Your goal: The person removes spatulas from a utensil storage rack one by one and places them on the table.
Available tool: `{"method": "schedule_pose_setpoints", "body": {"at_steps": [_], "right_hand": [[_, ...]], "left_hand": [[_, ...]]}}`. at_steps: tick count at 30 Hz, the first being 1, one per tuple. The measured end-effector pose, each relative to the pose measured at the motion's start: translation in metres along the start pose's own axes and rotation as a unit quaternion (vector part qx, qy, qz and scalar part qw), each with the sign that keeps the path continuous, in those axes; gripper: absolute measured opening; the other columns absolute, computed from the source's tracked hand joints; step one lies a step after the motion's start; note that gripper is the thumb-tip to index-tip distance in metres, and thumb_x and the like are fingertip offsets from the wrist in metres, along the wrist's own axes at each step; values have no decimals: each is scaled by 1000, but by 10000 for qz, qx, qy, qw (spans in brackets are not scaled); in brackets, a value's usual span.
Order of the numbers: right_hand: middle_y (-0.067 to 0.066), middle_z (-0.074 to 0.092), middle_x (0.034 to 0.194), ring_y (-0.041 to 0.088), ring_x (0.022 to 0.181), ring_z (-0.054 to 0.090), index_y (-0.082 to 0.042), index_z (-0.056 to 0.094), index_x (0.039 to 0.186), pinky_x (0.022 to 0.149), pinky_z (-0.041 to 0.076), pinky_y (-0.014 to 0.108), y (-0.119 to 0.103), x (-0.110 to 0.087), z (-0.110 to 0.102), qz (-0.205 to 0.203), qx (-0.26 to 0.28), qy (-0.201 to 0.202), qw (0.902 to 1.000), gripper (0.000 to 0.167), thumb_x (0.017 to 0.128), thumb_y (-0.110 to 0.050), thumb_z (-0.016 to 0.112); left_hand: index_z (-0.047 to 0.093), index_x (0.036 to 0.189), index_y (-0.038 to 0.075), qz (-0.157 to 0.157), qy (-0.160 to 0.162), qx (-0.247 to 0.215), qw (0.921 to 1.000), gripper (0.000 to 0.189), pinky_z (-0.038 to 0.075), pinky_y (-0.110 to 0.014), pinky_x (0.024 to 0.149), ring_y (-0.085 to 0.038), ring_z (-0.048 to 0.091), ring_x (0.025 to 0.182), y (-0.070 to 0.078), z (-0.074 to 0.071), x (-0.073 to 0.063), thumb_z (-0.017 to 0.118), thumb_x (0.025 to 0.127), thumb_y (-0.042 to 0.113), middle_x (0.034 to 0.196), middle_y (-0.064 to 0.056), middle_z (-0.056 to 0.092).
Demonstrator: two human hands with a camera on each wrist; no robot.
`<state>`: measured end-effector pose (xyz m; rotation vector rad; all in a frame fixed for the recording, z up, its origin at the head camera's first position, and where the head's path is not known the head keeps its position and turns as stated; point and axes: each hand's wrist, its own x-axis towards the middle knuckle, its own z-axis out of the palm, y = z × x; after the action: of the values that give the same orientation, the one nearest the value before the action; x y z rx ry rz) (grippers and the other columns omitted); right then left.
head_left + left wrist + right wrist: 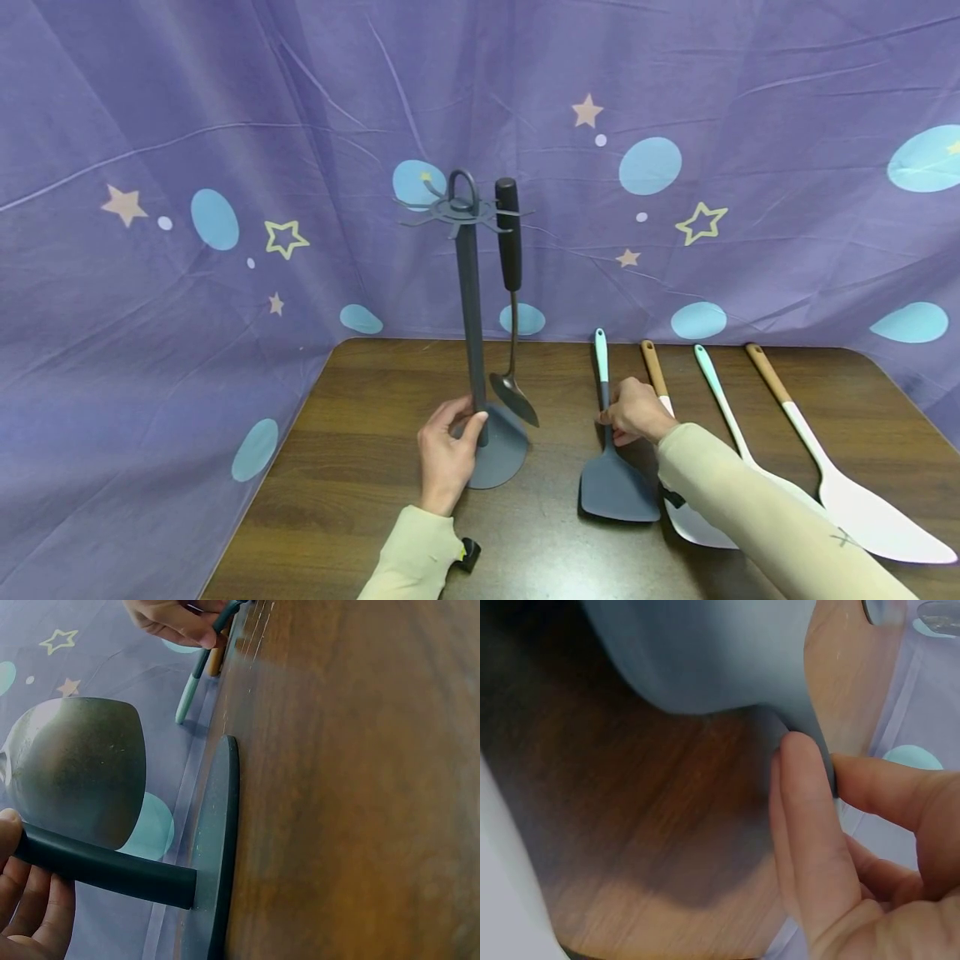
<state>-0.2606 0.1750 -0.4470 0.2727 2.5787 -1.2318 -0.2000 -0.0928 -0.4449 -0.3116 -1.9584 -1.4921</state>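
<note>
My left hand [447, 454] grips the lower post of a dark grey utensil stand [470, 308], which is upright on its round base [498, 458]. Hooks ring the top of the stand. From one on the right hangs a ladle [510, 250] with a black handle; its metal bowl [82, 772] fills much of the left wrist view's left side. Farther right, my right hand [637, 411] pinches the shaft of a turner [617, 492] with a dark grey blade and mint handle end. In the right wrist view, thumb and fingers are on opposite sides of the shaft [821, 746].
To the right lie a wooden-handled white turner [697, 529], a mint-handled white utensil [720, 396] and a second wooden-handled white one [862, 504]. My right forearm crosses over some of them. Behind the brown wooden table [337, 500] hangs a purple patterned cloth [322, 183].
</note>
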Motion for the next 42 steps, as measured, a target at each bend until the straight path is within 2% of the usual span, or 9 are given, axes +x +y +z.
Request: {"method": "schedule_pose_setpoints", "body": {"at_steps": [13,24,27,31,35,39,42], "right_hand": [[17,58,74,22,49,65,5,56,76,48,59,29,0,-1,2,-44,-576,-21,9983,16,77,3,72],[15,59,70,20,48,64,5,61,75,46,58,28,-3,-2,1,-74,-857,32,9963,15,79,-2,74],[13,59,66,19,50,65,7,64,77,48,59,29,-3,-2,-6,-160,-682,24,9975,18,84,-8,72],[14,61,69,20,57,66,10,63,87,54,61,32,-5,-4,-20,-297,-138,54,9994,24,91,-13,64],[17,64,75,22,62,67,8,62,91,60,62,35,-12,-6,-33,-611,401,315,9968,27,94,-19,60],[18,66,76,26,65,68,7,64,89,59,62,39,-27,-9,-40,-1151,986,776,9854,30,95,-22,59],[17,65,73,27,65,68,7,64,89,58,61,39,-40,-11,-42,-1584,1398,946,9728,29,95,-21,59]], "left_hand": [[69,95,-7,-19,-11,-59,10000,21,60,-40,73,-34,67,79,0,-1,-1,74,74,-12,89,-19,69],[68,94,-7,17,-15,-28,10000,22,60,-41,72,-34,67,79,-1,-1,-1,74,74,-13,89,-19,68],[68,94,-7,43,-16,-5,10000,22,60,-42,72,-34,67,79,-1,0,0,74,74,-13,89,-19,68],[68,94,-7,91,-12,23,10000,22,60,-43,71,-35,67,78,0,-1,0,74,74,-13,88,-20,68],[68,94,-8,148,-19,-15,9999,21,60,-43,71,-35,67,78,0,0,0,74,74,-13,88,-20,68],[68,94,-8,189,-15,-1,9998,22,60,-43,72,-34,67,78,-1,-1,0,74,73,-13,88,-20,68],[68,94,-8,151,-16,38,9999,22,60,-42,72,-34,67,79,0,-1,0,74,73,-13,88,-19,68]]}}
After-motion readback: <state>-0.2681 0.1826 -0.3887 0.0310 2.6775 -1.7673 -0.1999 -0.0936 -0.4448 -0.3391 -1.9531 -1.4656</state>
